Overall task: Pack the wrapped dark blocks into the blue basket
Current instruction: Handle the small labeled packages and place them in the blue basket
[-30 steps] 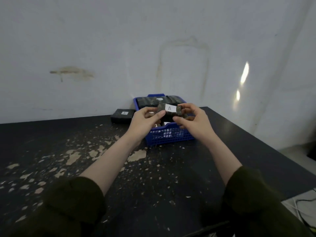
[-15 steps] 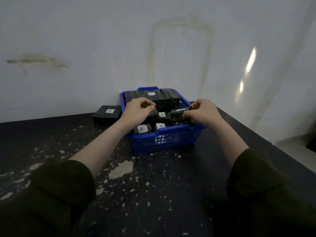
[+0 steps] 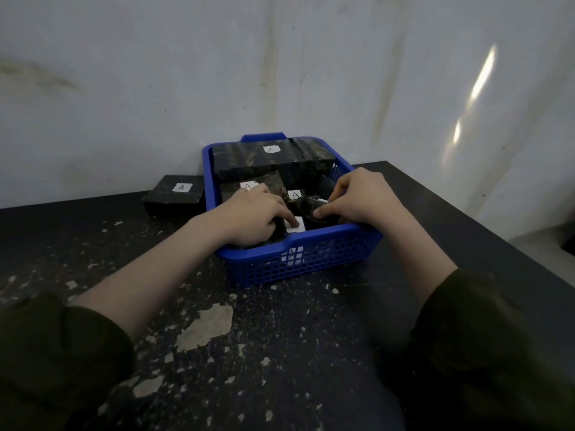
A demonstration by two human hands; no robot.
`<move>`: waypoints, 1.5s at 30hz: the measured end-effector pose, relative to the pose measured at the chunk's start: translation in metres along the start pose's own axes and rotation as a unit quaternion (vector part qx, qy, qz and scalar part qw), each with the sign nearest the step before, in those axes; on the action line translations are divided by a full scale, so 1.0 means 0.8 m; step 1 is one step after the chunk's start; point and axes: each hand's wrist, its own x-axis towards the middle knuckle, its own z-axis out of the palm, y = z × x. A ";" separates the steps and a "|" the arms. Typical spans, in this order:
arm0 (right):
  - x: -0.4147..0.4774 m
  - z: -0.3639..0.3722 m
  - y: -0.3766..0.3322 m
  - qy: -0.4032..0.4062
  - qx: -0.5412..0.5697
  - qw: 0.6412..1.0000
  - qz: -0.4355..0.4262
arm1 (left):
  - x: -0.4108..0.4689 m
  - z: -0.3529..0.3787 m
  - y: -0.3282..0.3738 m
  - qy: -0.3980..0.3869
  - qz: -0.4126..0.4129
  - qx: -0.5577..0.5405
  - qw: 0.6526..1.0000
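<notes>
Black and flecked with pale chips, the table (image 3: 280, 362) is carrying the blue basket (image 3: 298, 259), which is standing close to the grey-white wall (image 3: 280, 73) behind it; a large pale worn patch (image 3: 207, 326) is showing on the near side of the basket; dark green sleeves (image 3: 62, 353) are showing nearer than that. Just left of the basket and outside it, a lone wrapped block (image 3: 174, 195) is lying flat with its white label marked A facing up. Both forearms are reaching over the basket's near rim, and the hands are covering much of its near half, hiding part of what is lying there. Inside the basket, a long wrapped block (image 3: 267, 157) is lying across the far end; smaller ones are sitting in the middle; all are wearing shiny dark film and white labels. The right hand (image 3: 357, 197) is curling its fingers round a small dark block (image 3: 306, 205) in the basket's near middle, thumb clamped on its front; the left hand (image 3: 253, 213) is lying palm-down on a near-left block (image 3: 280, 236), one fingertip pressing its white label; whether it is gripping, I cannot tell.
</notes>
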 end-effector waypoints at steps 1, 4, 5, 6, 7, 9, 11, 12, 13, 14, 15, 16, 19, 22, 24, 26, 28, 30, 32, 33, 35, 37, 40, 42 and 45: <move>0.000 -0.001 -0.001 -0.008 -0.008 1.000 0.001 | 0.000 0.002 0.000 0.001 0.002 0.007 1.000; 0.000 -0.004 0.000 -0.018 -0.028 0.999 0.006 | -0.002 0.003 -0.001 0.014 0.002 -0.003 1.000; 0.000 -0.005 0.000 -0.022 -0.035 0.999 0.006 | -0.002 0.004 -0.001 0.020 0.001 -0.006 1.000; 0.000 -0.005 0.000 -0.028 -0.042 0.999 0.004 | -0.003 0.004 -0.001 0.027 -0.002 -0.008 1.000; -0.001 -0.005 -0.001 -0.036 -0.047 0.998 0.000 | -0.003 0.004 0.000 0.034 -0.006 -0.007 0.999; -0.001 -0.006 -0.002 -0.047 -0.055 0.997 -0.010 | -0.004 0.003 0.001 0.044 -0.013 -0.003 0.999; 0.000 -0.006 -0.003 -0.064 -0.072 0.995 -0.030 | -0.004 0.003 0.001 0.044 -0.015 -0.001 0.999; 0.001 -0.005 -0.004 -0.077 -0.085 0.993 -0.041 | -0.004 0.002 0.001 0.042 -0.016 0.001 0.999; 0.003 -0.004 -0.005 -0.089 -0.098 0.990 -0.050 | -0.004 0.002 0.002 0.040 -0.017 0.004 0.999; 0.005 -0.004 -0.006 -0.099 -0.110 0.987 -0.057 | -0.004 0.001 0.002 0.038 -0.018 0.009 0.999; 0.007 -0.004 -0.008 -0.105 -0.119 0.985 -0.064 | -0.004 0.001 0.003 0.039 -0.019 0.015 0.999; 0.008 -0.003 -0.008 -0.108 -0.127 0.984 -0.068 | -0.004 0.001 0.004 0.040 -0.021 0.018 0.999; 0.013 0.000 -0.008 -0.084 -0.135 0.983 -0.087 | -0.005 -0.001 0.005 0.042 -0.023 0.021 0.999; 0.019 0.009 -0.007 -0.079 -0.148 0.979 -0.114 | -0.006 -0.002 0.008 0.043 -0.024 0.028 0.998; 0.024 0.014 -0.009 -0.111 -0.169 0.971 -0.130 | -0.006 -0.002 0.011 0.055 -0.028 0.036 0.997; 0.028 0.017 -0.008 -0.139 -0.178 0.965 -0.136 | -0.005 -0.002 0.012 0.067 -0.036 0.036 0.996; 0.030 0.016 -0.005 -0.157 -0.181 0.961 -0.137 | -0.005 -0.002 0.012 0.071 -0.039 0.032 0.996; 0.032 0.015 0.000 -0.184 -0.182 0.956 -0.138 | -0.006 -0.001 0.012 0.070 -0.034 0.028 0.997; 0.031 0.012 0.002 -0.209 -0.180 0.951 -0.141 | -0.006 -0.001 0.011 0.068 -0.029 0.025 0.997; 0.030 0.011 0.002 -0.218 -0.182 0.948 -0.142 | -0.005 0.000 0.010 0.067 -0.027 0.026 0.997; 0.028 0.011 -0.002 -0.227 -0.194 0.944 -0.143 | -0.005 0.000 0.010 0.061 -0.025 0.027 0.997; 0.027 0.010 -0.008 -0.221 -0.206 0.943 -0.142 | -0.004 -0.001 0.010 0.067 -0.026 0.013 0.997; 0.023 0.001 -0.015 -0.178 -0.208 0.952 -0.140 | -0.007 -0.005 0.005 0.163 -0.026 -0.072 0.984; 0.018 -0.006 -0.022 -0.114 -0.174 0.968 -0.143 | -0.015 -0.009 -0.002 0.274 -0.023 -0.135 0.952; 0.008 -0.005 -0.043 0.031 -0.112 0.974 -0.193 | -0.038 -0.013 -0.019 0.358 -0.042 -0.161 0.919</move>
